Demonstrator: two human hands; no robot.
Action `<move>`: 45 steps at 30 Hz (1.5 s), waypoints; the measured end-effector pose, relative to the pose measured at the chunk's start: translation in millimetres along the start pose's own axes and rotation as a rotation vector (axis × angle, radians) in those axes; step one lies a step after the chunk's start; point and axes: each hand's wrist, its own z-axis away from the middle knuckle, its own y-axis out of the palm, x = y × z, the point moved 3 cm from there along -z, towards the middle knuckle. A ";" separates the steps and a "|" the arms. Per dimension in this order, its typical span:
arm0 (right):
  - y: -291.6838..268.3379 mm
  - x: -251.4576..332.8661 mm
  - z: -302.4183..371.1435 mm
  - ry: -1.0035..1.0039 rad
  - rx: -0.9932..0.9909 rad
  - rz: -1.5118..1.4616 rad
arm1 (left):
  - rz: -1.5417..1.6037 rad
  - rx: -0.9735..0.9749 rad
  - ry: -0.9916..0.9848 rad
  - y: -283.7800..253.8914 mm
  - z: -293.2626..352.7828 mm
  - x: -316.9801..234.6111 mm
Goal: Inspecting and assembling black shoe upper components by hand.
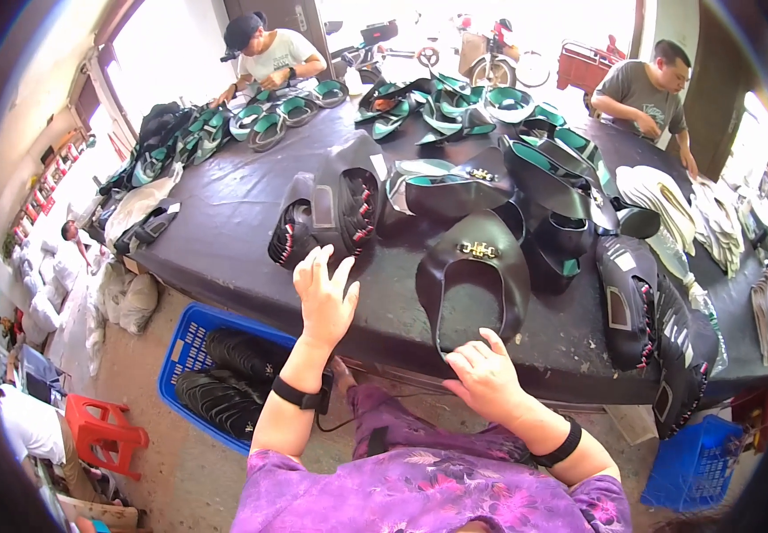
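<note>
My left hand (pixel 324 298) is raised at the table's near edge, fingers apart and holding nothing. Just beyond it lies a bundle of stacked black shoe pieces (pixel 324 206) with red and white marks along the edges. My right hand (pixel 483 373) has curled fingers at the near end of a black shoe upper (pixel 515 266), seemingly pinching its edge; the fingers partly hide the contact. That upper has a gold buckle ornament (pixel 477 250) and a wide U-shaped opening facing me. Behind it lies another black upper (pixel 455 194) with a pale green lining and a similar ornament.
More green-lined uppers (pixel 508 104) cover the far side of the dark table (pixel 215 209). Black bundles (pixel 625 302) and pale stacked pieces (pixel 659 200) lie right. A blue crate (pixel 171 377) stands left below the table, near a red stool (pixel 104 435). Two people work across the table.
</note>
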 end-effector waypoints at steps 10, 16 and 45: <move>-15.5 -11.5 14.3 0.058 0.012 -0.013 | -0.249 0.024 0.351 36.1 -22.6 29.6; -14.4 -12.9 18.8 0.041 0.038 0.005 | -0.317 0.061 0.563 39.5 -28.7 39.6; -70.8 -6.2 -5.4 -0.278 -0.237 -0.288 | 0.467 0.417 0.434 17.6 16.3 -97.4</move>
